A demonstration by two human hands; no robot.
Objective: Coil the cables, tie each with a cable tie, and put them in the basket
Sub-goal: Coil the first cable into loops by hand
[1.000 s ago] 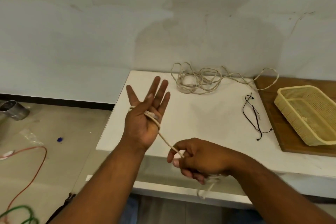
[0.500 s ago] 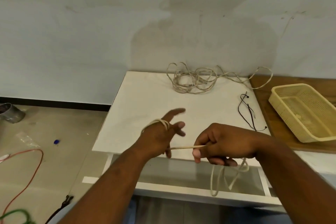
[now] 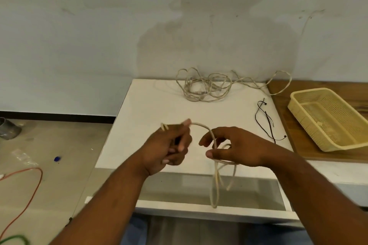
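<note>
A beige cable is wound around my left hand, whose fingers are curled over the turns. The cable arcs rightwards to my right hand, which pinches it between thumb and fingers; loose loops hang from that hand below the table's front edge. A second tangle of beige cable lies at the back of the white table. Thin black cable ties lie to the right on the table. The yellow basket rests on a wooden board at the far right, with nothing in it.
An open white drawer juts out below my hands. On the floor at left lie an orange cable, a green cable, a blue cap and a metal can. The wall stands right behind the table.
My left hand has turned from an open upright palm to curled fingers with the cable wrapped around it. My right hand has carried the cable up and over in an arc to the right.
</note>
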